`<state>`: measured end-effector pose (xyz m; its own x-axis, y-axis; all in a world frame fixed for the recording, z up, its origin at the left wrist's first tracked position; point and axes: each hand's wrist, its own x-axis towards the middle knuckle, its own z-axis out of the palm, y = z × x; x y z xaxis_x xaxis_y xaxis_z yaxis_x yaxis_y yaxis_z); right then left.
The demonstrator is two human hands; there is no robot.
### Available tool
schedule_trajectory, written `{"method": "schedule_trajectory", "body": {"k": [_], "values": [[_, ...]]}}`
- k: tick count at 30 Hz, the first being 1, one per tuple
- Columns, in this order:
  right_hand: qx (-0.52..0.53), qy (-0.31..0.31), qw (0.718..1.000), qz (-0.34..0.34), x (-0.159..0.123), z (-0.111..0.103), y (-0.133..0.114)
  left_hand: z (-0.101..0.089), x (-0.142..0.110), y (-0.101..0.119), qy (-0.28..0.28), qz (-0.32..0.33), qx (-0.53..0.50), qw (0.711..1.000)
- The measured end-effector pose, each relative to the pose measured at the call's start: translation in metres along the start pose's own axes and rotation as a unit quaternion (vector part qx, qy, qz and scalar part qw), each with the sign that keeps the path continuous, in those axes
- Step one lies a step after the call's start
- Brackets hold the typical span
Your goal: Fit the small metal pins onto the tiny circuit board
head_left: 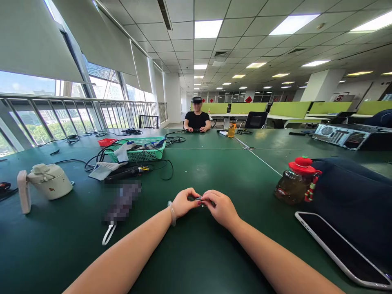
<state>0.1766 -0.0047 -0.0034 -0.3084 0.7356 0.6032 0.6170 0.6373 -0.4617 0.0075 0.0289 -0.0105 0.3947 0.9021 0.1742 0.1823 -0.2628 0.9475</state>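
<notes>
Over the dark green table (196, 253), my left hand (184, 202) and my right hand (221, 207) meet with their fingertips pinched together. Between them is a small metallic-looking piece (199, 199), mostly covered by the fingers and too small to name. Both hands appear to grip it, the left from one side and the right from the other. A pale bangle (172, 214) sits on my left wrist.
To the left are a pixelated item with a white strap (109, 234), a cream jug (50, 181) and a green basket (143, 149) with cables. A red-lidded bottle (294, 183), tablet (339, 249) and dark bag (346, 196) lie right. A person (197, 118) sits opposite.
</notes>
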Motion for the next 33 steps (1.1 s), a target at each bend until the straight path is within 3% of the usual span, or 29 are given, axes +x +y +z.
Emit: {"method": "schedule_trajectory", "body": {"k": [7,13,20,24,27,31,33], "values": [[-0.029,0.0,0.999,-0.025,-0.001,-0.002,0.003,0.0,-0.001,0.002,-0.003,0.003,-0.009,1.0],[-0.125,-0.028,0.989,-0.07,-0.002,-0.006,0.002,0.0,-0.001,0.003,-0.011,-0.008,-0.023,1.0],[-0.18,-0.036,0.978,-0.103,-0.002,-0.01,-0.005,0.0,-0.006,0.014,-0.039,-0.023,-0.132,0.99],[-0.134,-0.033,0.988,-0.072,-0.001,-0.011,-0.006,-0.001,-0.007,0.016,-0.031,-0.023,-0.133,0.99],[-0.095,-0.046,0.994,-0.012,0.002,-0.014,0.004,-0.002,-0.005,0.015,-0.007,-0.028,-0.103,0.994],[-0.083,-0.116,0.982,0.126,0.005,-0.017,0.026,-0.003,0.0,0.006,0.02,-0.036,-0.057,0.998],[-0.074,-0.153,0.972,0.16,0.004,-0.016,0.034,-0.003,0.002,0.001,0.031,-0.038,-0.029,0.998]]}}
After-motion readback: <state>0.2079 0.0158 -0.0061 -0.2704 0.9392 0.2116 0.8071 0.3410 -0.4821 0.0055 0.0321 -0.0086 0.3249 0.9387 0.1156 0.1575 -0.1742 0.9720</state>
